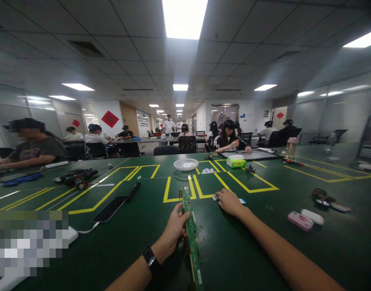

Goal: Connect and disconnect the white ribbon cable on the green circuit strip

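Observation:
My left hand [174,226] is closed around a long, narrow green circuit board [192,238], thumb on its face. The board is tilted, its far end raised towards the middle of the table and its near end running out of the bottom of the view. Brown flexible strips line its left edge. To the right, my right hand [230,202] is down at the tabletop, fingers curled together over a flat ribbon cable [242,201]. A white and blue end shows beside the wrist and a pale end at the fingertips; the middle is hidden under the hand.
Yellow tape outlines mark the green table [249,250]. Around me lie a clear dish [186,164], a phone [110,209] on a white cable, a pink case [300,221], a green tissue pack [236,162] and a bottle [291,147]. Several people sit at tables beyond.

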The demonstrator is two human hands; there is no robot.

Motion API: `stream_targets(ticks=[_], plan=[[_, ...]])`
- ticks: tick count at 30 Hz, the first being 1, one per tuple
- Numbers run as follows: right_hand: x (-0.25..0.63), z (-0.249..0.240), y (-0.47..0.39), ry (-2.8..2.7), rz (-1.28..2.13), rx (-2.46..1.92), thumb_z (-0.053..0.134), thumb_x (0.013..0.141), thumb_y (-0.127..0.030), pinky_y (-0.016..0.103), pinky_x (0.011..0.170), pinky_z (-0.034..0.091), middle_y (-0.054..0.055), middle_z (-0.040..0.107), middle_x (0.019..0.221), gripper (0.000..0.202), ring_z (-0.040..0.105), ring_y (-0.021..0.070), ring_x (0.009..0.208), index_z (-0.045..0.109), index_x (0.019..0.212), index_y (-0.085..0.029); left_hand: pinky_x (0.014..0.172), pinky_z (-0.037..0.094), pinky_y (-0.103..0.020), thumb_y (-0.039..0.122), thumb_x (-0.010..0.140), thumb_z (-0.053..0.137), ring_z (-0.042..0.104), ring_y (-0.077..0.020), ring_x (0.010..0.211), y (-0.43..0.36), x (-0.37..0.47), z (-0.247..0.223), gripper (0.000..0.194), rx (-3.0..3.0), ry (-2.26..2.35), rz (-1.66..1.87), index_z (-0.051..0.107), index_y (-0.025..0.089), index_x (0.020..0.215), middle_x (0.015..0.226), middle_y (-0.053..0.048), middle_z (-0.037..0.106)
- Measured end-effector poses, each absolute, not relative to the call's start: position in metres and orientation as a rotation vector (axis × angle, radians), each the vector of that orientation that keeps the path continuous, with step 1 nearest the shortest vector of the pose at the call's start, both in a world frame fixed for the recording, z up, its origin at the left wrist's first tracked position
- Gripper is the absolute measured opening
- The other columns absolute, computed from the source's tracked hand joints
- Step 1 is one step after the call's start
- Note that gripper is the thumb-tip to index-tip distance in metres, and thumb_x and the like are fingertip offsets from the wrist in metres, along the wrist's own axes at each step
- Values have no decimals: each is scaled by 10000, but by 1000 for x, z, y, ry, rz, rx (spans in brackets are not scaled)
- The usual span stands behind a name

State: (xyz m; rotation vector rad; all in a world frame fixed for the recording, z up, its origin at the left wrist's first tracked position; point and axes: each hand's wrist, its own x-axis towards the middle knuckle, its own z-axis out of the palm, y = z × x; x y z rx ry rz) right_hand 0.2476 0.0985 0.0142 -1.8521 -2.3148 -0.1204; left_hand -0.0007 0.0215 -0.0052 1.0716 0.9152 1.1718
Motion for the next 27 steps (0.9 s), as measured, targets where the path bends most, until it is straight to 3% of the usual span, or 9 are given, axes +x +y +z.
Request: stream_targets(ticks=[2,8,12,15,23,27], plan=[[243,17,96,-2360,-116,-1776,439,834,-195,377,836,392,131,549,1097,344,518,279,1030,609,1132,-221,335,307,-129,369,756,678,510,-62,415,22,-1,-6,544,1062,927,1172,438,215,1220,688,46,580],[229,20,88,-2388,16,-1616,485,810,-215,328,881,381,148,545,1089,434,553,243,980,542,1235,-145,479,453,-186,272,782,633,602,-111,537,20,0,2,467,984,900,1212,440,218,1204,705,33,601],[228,18,88,-2312,-147,-1779,562,775,-396,406,883,381,188,525,1141,508,491,331,1071,564,1207,-129,507,461,-202,298,765,642,600,-118,530,21,0,2,473,1010,912,1242,452,204,1188,659,45,587],[229,18,89,-2297,-132,-1870,521,796,-495,427,852,397,189,536,1126,492,490,346,1069,617,1116,-134,499,450,-201,350,742,669,590,-118,513,21,0,1,513,1042,921,1232,463,204,1188,633,56,577],[229,18,90,-2267,-101,-1817,537,802,-435,365,783,402,152,562,1060,332,524,306,1014,609,987,-168,488,446,-204,320,766,632,601,-127,523,17,1,8,479,1060,944,1200,459,198,1196,667,38,607],[230,20,91,-2241,54,-1745,579,773,-389,302,711,382,103,599,948,267,564,243,886,564,923,-168,503,460,-216,317,762,641,617,-135,539,16,0,8,486,1060,934,1198,458,199,1196,691,29,619]])
